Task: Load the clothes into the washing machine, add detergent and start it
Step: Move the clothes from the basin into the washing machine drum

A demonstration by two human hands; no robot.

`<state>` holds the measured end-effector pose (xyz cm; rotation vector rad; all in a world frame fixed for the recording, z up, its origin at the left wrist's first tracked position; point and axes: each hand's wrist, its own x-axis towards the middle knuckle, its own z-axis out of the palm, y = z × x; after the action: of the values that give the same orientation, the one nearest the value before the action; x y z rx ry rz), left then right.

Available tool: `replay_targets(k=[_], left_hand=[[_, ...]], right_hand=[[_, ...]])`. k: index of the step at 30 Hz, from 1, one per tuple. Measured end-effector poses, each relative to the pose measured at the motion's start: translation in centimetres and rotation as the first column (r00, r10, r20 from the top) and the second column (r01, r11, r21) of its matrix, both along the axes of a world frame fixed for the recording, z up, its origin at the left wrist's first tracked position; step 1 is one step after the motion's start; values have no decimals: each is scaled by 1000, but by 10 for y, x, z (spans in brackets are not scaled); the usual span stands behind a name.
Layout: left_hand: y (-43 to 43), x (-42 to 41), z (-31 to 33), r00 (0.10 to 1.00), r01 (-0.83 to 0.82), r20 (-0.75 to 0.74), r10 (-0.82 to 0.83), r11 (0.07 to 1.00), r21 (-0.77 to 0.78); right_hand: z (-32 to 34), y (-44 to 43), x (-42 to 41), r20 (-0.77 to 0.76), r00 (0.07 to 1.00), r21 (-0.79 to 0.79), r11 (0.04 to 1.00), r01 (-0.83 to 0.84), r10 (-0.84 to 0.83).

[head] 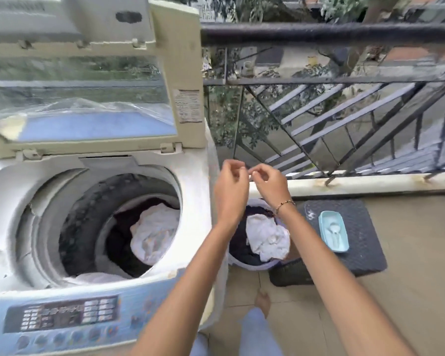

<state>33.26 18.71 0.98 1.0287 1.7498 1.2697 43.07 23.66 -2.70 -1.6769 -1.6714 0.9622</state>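
Note:
The top-loading washing machine (195,201) stands at the left with its lid (88,98) raised. White and dark clothes (152,232) lie in its drum. To its right on the floor sits a laundry basket (252,265) holding a white garment (266,237) over dark clothes. My left hand (230,191) and my right hand (269,181) hover together above the basket, fingertips almost touching, fingers curled, with nothing visible in them. A light blue detergent box (333,231) with a white scoop lies on a dark mat (365,242).
The control panel (62,317) runs along the machine's front edge. A black metal railing (332,80) and a low ledge (370,181) close the balcony behind the basket. My foot (262,301) stands on the tiled floor beside the machine.

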Motion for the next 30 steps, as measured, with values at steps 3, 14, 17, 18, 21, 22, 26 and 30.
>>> replay_targets(k=[3, 14, 17, 18, 21, 22, 26, 30], left_hand=[[25, 50, -35, 999, 48, -5, -49, 991, -128], [49, 122, -276, 982, 142, -5, -189, 752, -644], [51, 123, -345, 966, 159, -28, -257, 677, -719], [51, 122, -365, 964, 159, -27, -264, 656, -738], [48, 117, -416, 971, 147, 3, -238, 592, -792], [46, 116, -432, 975, 142, 13, -221, 576, -805], [38, 112, -475, 984, 134, 46, -174, 539, -832], [33, 114, -496, 991, 126, 83, -105, 520, -845]], right_hand=[[-34, 13, 48, 12, 996, -83, 992, 94, -94], [-272, 24, 150, 227, 973, -430, 892, 136, -38], [-342, 23, 160, 278, 961, -501, 855, 133, 13], [-362, 23, 163, 288, 957, -532, 838, 122, 44], [-414, 23, 169, 327, 918, -601, 799, 20, 223], [-429, 24, 170, 351, 892, -617, 787, -9, 285], [-467, 30, 175, 472, 726, -658, 748, -86, 499], [-491, 36, 171, 610, 406, -674, 715, -186, 680]])
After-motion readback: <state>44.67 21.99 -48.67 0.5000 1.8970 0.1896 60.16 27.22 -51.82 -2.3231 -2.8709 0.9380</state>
